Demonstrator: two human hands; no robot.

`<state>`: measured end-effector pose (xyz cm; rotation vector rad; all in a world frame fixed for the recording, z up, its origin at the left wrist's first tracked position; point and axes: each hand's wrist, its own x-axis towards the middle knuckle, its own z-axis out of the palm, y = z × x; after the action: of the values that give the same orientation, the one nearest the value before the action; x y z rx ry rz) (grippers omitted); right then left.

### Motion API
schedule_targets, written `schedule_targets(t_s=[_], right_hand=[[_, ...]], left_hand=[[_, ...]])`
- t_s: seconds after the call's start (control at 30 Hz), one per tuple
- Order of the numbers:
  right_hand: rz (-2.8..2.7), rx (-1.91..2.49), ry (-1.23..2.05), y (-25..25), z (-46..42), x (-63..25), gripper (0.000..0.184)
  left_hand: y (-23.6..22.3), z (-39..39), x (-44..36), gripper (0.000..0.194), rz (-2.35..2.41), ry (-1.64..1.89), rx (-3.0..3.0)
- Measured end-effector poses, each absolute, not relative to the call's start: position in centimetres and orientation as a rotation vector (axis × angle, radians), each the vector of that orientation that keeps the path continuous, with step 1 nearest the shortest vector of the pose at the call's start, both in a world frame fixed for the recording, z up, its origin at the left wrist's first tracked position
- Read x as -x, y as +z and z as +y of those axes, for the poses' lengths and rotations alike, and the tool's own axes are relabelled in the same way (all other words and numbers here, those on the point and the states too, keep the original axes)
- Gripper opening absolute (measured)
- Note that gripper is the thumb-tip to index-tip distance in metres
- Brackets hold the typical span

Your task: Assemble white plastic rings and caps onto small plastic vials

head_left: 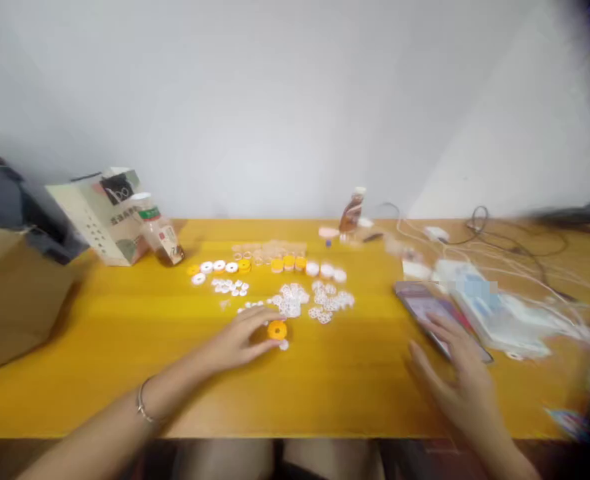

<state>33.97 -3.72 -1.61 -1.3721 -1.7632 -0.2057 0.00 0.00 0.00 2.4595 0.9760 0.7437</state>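
Observation:
My left hand has its thumb and fingers around a small orange round piece with a dark centre hole. A tiny white disc lies beside the thumb tip. Just beyond that hand sit a heap of white perforated discs and a second group of such discs. To the right, my right hand reaches over a smartphone, fingers apart and fingertips at its screen. Motion blur hides whether they touch it.
White round pieces and orange ones line the back of the yellow table. At the left stand a paper bag, a tilted bottle and a brown bag. A brown bottle, cables and plastic packets occupy the right.

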Motion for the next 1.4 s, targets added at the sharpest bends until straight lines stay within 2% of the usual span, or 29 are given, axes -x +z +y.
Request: schedule_targets(t_s=[0.23,0.43,0.5,0.63,0.93,1.4], right_hand=[[-2.218,1.112,0.407,0.5,-0.6,-26.3,0.03],[-2.452,0.97,0.76,2.0,0.9,-23.4,0.045],[-2.465,0.927,0.791,1.4,1.0,-23.0,0.047],[-2.437,0.878,0.802,-0.2,0.8,-22.3,0.038],[-2.367,0.761,0.74,-3.0,2.0,-20.7,0.009],[-2.358,0.817,0.74,-3.1,3.9,-20.5,0.006]], left_hand=[[-0.7,0.3,-0.5,0.04,0.888,0.745,-2.444],[-0.8,0.4,-0.3,0.04,0.888,0.804,-2.422],[-0.7,0.7,-0.2,0.037,0.912,0.843,-2.407],[-0.4,1.5,-0.4,0.032,1.024,1.021,-2.362],[-1.4,1.9,-0.6,0.034,0.986,1.033,-2.329],[-1.2,1.7,-1.2,0.034,0.94,0.85,-2.311]])
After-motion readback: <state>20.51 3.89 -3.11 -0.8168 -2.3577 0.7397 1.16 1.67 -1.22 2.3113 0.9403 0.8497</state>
